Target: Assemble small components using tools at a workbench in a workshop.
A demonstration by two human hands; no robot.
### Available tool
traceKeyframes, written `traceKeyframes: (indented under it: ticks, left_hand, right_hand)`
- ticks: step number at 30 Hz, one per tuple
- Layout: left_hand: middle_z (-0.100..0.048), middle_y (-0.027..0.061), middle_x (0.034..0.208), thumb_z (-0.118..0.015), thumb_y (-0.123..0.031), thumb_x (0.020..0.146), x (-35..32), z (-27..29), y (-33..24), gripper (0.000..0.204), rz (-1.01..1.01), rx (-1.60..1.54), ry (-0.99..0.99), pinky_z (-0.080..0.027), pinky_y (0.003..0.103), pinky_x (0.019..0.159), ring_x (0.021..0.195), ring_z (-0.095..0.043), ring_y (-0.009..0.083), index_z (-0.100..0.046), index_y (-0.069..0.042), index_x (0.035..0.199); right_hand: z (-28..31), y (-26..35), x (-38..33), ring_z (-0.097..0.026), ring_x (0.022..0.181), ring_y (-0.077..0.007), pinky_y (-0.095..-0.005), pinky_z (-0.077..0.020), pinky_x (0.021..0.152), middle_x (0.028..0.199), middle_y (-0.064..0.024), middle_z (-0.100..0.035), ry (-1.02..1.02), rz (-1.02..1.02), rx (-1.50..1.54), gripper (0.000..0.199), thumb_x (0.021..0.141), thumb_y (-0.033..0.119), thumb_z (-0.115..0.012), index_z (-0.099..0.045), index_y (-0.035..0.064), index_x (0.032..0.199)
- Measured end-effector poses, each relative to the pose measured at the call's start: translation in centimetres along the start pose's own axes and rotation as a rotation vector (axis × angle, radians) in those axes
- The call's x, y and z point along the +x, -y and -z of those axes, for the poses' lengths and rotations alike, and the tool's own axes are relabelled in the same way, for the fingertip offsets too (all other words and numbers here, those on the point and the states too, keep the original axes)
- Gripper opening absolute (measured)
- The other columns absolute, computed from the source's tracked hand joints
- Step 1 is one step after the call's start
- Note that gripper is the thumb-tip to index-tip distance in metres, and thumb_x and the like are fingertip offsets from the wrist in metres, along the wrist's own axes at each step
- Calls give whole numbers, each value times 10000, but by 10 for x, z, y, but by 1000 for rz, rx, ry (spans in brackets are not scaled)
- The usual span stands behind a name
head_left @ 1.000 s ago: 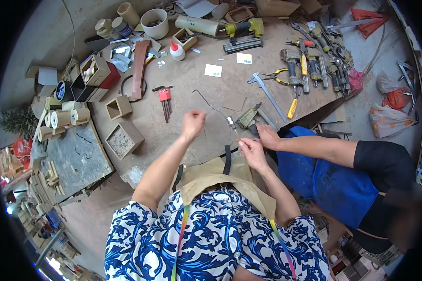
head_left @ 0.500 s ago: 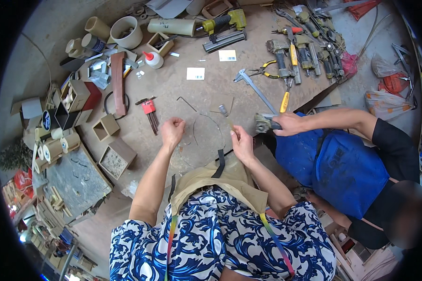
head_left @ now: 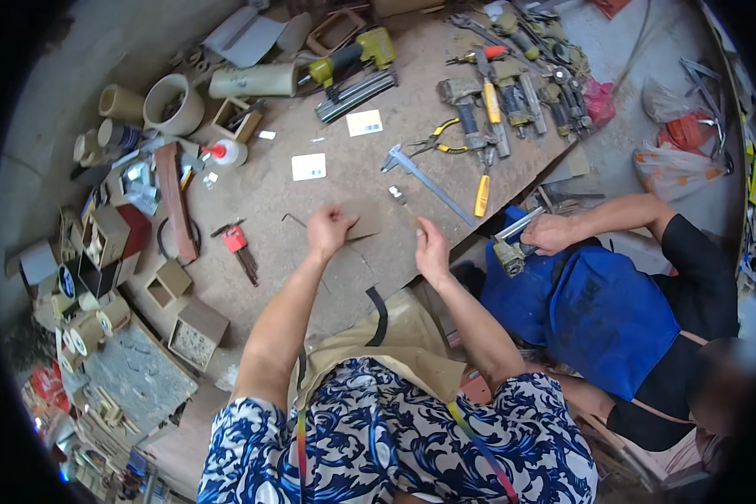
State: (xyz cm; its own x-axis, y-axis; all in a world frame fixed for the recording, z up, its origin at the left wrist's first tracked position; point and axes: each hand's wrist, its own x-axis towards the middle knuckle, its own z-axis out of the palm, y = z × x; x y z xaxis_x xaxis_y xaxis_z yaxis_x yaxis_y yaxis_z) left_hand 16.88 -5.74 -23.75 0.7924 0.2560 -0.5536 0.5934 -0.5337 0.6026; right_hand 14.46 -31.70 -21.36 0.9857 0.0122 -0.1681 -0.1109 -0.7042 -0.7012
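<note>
My right hand (head_left: 432, 249) is closed round the pale handle of a slim tool (head_left: 398, 196) with a metallic end, which points up and left above the bench. Beside a thin brown square piece (head_left: 364, 222), the fingers of my left hand (head_left: 329, 230) are pinched together. Whatever they hold, if anything, is too small or hidden. A black hex key (head_left: 295, 221) lies just left of that hand. Further left is a hex key set (head_left: 236, 241) in a red holder. Thin dark wire (head_left: 363, 259) lies between my hands.
At right, a co-worker's hand (head_left: 551, 234) holds a pneumatic tool (head_left: 510, 256) beyond the bench edge. Calipers (head_left: 428, 185), pliers (head_left: 442, 141) and several tools lie at the far right. A green nail gun (head_left: 349, 60) lies at the back; small wooden boxes (head_left: 169, 282) stand left.
My left hand has moved right, to the brown square piece. My right hand keeps its grip on the slim tool. The co-worker's tool has moved off the bench edge; the whole view has shifted.
</note>
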Motion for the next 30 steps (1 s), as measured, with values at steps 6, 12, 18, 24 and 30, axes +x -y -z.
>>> traceKeyframes:
  ticks: [6,12,18,24,30]
  left_hand:
    - [-720,89,807,-879,-138,845,-51,54,-3,239,-157,-407,-45,-535,311,700,730,-652,145,-730,30,928]
    - [-636,12,742,-863,-186,905,-85,85,4,259,-200,-305,-316,-491,271,678,701,-570,89,-708,21,916]
    - [-582,-43,742,-833,-143,934,-117,86,44,228,-146,-492,-285,-428,241,635,689,-483,60,-663,4,905]
    - [-557,-73,775,-806,-145,963,-151,77,48,216,-98,-516,-247,-382,229,622,711,-484,46,-629,-33,909]
    - [-585,-66,766,-801,-165,969,-165,76,56,201,39,-572,-312,-380,228,620,705,-493,47,-660,-44,893]
  right_hand:
    - [-2,-16,17,-680,1046,-450,-502,-545,914,1128,-240,-712,107,-14,-187,215,1009,118,-624,-671,15,1192]
    - [19,-21,21,-720,948,-422,-493,-568,842,979,-223,-739,221,-188,-125,223,966,213,-704,-708,24,1084]
    - [93,-1,48,-747,935,-379,-465,-581,806,921,-211,-748,27,-198,58,235,949,254,-732,-744,24,996]
    - [193,-5,125,-751,947,-391,-478,-582,811,980,-235,-752,-480,-113,44,199,963,211,-687,-762,60,1068]
    - [240,-54,242,-722,1002,-442,-515,-569,866,1037,-252,-746,-527,-117,-131,235,967,146,-626,-758,72,1147]
